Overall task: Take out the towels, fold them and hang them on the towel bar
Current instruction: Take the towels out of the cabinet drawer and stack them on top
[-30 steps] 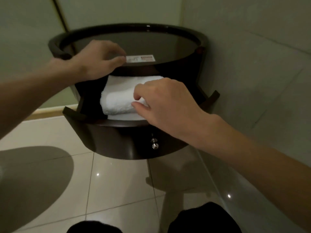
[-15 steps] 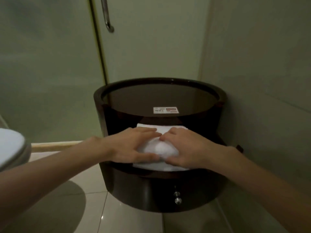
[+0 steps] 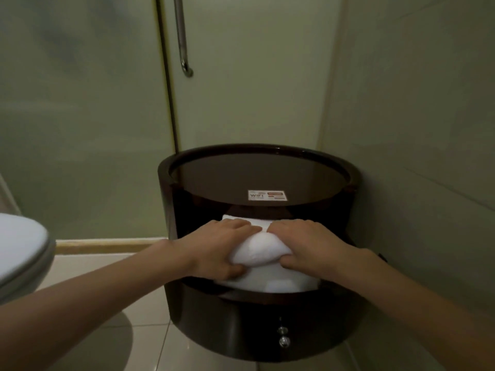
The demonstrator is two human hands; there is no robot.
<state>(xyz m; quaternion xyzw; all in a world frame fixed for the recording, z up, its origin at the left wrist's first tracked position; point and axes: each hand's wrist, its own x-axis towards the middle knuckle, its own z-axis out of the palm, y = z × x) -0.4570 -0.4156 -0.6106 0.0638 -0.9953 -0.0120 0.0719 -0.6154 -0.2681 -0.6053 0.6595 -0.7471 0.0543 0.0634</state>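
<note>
A rolled white towel [image 3: 259,252] lies in the open shelf of a dark round cabinet [image 3: 337,223]. My left hand [image 3: 219,250] grips the roll's left end, thumb underneath. My right hand [image 3: 308,245] grips its right end the same way. More folded white towel [image 3: 278,283] lies under the roll, and a flat white edge [image 3: 235,217] shows behind my hands. A metal bar [image 3: 182,36] hangs upright on the glass door above the cabinet.
The cabinet stands in a corner, with a tiled wall [image 3: 415,129] at its right and a frosted glass door [image 3: 241,76] behind. A white toilet lid [image 3: 18,253] juts in at the left. Two chrome knobs [image 3: 283,336] sit on the cabinet's lower front. Glossy floor tiles [image 3: 150,344] lie below.
My left hand left the cabinet's top rim and came down onto the towel. Both hands now grip the roll at its ends. The view has tilted up.
</note>
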